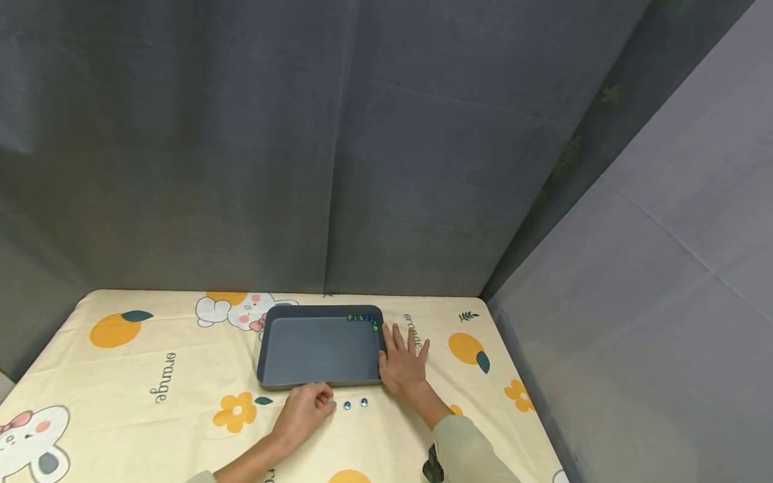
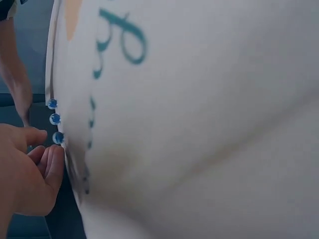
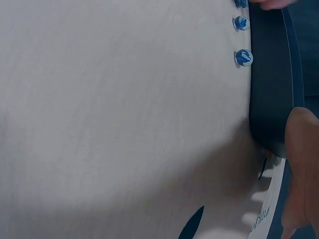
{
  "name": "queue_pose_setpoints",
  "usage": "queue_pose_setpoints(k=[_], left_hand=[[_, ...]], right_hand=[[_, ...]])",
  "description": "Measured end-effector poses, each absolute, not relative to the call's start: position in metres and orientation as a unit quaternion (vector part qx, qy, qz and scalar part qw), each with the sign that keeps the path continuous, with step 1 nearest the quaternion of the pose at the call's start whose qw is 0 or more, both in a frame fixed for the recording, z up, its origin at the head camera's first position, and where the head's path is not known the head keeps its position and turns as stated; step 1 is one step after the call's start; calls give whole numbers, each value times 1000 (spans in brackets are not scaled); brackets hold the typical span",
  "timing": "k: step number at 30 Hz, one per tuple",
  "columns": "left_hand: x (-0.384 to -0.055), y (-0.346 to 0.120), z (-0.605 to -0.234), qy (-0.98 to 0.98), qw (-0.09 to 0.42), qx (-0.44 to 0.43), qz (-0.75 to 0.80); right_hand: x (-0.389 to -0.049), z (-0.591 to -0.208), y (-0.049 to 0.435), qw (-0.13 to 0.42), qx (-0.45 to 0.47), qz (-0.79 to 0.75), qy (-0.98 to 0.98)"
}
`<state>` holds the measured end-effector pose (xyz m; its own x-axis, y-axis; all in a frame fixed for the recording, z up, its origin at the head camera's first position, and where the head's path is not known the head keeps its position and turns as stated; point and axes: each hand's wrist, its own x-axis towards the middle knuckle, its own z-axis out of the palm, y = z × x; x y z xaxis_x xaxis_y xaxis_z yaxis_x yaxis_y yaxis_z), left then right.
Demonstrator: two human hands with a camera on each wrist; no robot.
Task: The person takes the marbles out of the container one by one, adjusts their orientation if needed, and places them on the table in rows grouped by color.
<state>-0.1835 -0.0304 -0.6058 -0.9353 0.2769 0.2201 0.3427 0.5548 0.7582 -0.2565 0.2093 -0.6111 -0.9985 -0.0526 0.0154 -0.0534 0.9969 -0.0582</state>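
Three clear marbles with blue swirls sit in a row on the cloth by the near side of a dark grey tray (image 1: 320, 352). My left hand (image 1: 304, 414) is at the leftmost one, fingers curled, with thumb and fingertips close around this marble (image 2: 58, 137); the middle marble (image 3: 241, 23) and the right one (image 3: 244, 58) lie free beside it. Flat and spread, my right hand (image 1: 403, 367) rests at the tray's right side, its thumb over the rim. Inside the tray's far right corner, several green and blue marbles (image 1: 361, 318) line the walls.
A cream tablecloth (image 1: 187, 376) printed with oranges, flowers and rabbits covers the table. Grey curtain (image 1: 241, 168) hangs behind its far edge, and a pale grey panel (image 1: 652, 322) stands along the right. A small dark object (image 1: 433, 466) lies by the right sleeve.
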Motion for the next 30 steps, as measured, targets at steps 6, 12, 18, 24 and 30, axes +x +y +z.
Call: queue_pose_setpoints(k=[6, 12, 18, 24, 30], left_hand=[[-193, -22, -585, -865, 42, -192, -462], [-211, -12, -570, -853, 40, -201, -480], [-236, 0, -566, -843, 46, -196, -498], [-261, 14, -567, -836, 35, -160, -524], [-287, 25, -572, -834, 50, -149, -529]], right_hand=[[-253, -602, 207, -3, 25, 27, -999], [-255, -604, 208, 10, 30, 30, -999], [-254, -602, 206, 4, 26, 25, -999], [-255, -601, 206, -4, 21, 20, -1000], [-254, -597, 204, -6, 21, 22, -1000]])
